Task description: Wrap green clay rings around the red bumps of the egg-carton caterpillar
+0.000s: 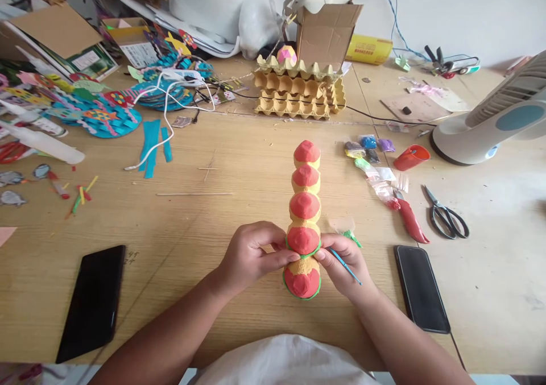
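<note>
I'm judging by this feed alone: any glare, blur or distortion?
Head view: bumpy red and yellow strip looks clear, without strong glare; head view: white plastic fan leans at the right edge, probably partly lens distortion; head view: pale wooden tabletop looks dimmer toward the lower left.

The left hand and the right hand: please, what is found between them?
In the head view, a red-and-yellow egg-carton strip is between the left hand and right hand, with green edging between their thumbs.
</note>
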Demonstrator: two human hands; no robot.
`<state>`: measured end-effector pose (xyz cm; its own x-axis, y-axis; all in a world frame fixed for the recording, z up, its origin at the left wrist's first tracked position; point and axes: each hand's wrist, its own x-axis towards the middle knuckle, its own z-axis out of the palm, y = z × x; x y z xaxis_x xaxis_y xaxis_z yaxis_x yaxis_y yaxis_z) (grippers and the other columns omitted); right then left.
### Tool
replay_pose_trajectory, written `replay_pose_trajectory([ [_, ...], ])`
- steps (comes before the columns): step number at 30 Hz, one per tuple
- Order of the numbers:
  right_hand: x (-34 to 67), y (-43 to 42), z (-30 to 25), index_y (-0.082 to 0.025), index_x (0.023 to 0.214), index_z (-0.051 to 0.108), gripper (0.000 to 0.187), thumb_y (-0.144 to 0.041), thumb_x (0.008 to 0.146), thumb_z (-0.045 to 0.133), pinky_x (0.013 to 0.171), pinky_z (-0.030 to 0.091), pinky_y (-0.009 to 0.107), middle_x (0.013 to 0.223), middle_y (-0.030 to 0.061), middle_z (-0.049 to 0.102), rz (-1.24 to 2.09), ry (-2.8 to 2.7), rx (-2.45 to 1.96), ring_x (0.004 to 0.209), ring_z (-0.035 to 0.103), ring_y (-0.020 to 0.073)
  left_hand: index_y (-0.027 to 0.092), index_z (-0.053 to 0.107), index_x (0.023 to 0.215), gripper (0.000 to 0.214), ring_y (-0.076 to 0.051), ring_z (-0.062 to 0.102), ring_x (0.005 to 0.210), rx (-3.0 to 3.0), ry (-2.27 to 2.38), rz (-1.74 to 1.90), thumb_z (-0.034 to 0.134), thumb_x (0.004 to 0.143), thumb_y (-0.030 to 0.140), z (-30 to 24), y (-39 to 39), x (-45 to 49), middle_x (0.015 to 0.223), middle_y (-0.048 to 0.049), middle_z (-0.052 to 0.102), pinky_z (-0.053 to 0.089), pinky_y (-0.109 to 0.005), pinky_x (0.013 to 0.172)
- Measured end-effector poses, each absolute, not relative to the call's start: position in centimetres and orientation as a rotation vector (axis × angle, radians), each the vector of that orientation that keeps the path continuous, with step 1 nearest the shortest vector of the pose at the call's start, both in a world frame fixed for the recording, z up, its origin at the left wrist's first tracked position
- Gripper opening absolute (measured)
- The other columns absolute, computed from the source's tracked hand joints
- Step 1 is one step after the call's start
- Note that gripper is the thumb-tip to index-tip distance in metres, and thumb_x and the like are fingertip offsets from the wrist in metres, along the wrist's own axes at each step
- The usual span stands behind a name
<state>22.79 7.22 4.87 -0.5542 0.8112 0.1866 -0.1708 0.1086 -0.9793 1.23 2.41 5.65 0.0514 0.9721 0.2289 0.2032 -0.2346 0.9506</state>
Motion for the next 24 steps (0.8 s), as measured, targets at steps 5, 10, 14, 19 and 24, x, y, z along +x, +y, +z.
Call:
replay_pose_trajectory([
  [5,23.1,6.9,3.8,-0.026,0.092,0.078,0.015,-0.040,0.096,0.073,0.062,0.054,0.027,0.075,0.0016,0.074,1.608,-1.517,-0.688,0.066,0.062,0.0153,0.017,0.082,0.088,0.036,-0.021,0.067,0.078,1.239,0.999,1.214,0.081,0.082,0.053,5.2,2.5,1.7,0.083,-0.0086,0.075,0.050,-0.031,0.074],
  [10,23.3,6.8,2.8,-0.028,0.097,0.079,0.013,-0.040,0.095,0.073,0.070,0.055,0.028,0.082,0.0009,0.076,1.687,-1.423,-0.685,0.072,0.065,0.0156,0.017,0.081,0.097,0.062,-0.024,0.066,0.085,0.523,0.682,1.111,0.058,0.089,0.075,4.6,2.7,3.4,0.089,-0.0106,0.074,0.054,-0.036,0.079],
  [14,23.1,7.1,3.4,-0.025,0.093,0.078,0.015,-0.038,0.096,0.072,0.065,0.054,0.026,0.078,0.0015,0.074,1.697,-1.519,-0.684,0.069,0.062,0.0150,0.017,0.077,0.090,0.041,-0.019,0.064,0.081,0.335,0.669,1.049,0.073,0.087,0.057,4.5,2.7,3.8,0.090,-0.0077,0.072,0.053,-0.031,0.073],
  [19,23.3,7.9,3.7,-0.024,0.107,0.076,0.028,-0.048,0.098,0.067,0.073,0.055,0.032,0.088,0.0050,0.073,1.773,-1.538,-0.657,0.078,0.065,0.0187,0.017,0.076,0.095,0.036,-0.020,0.065,0.088,0.293,0.688,1.095,0.078,0.084,0.051,4.9,2.9,3.3,0.094,-0.0062,0.070,0.055,-0.032,0.081],
  [24,24.1,9.0,4.4,-0.024,0.108,0.072,0.043,-0.057,0.105,0.046,0.070,0.047,0.034,0.077,0.0028,0.059,1.625,-1.302,-0.819,0.073,0.055,0.0194,0.019,0.072,0.085,0.028,-0.014,0.056,0.068,0.238,0.662,1.132,0.078,0.086,0.046,5.0,3.3,3.0,0.076,-0.0006,0.062,0.050,-0.028,0.066],
])
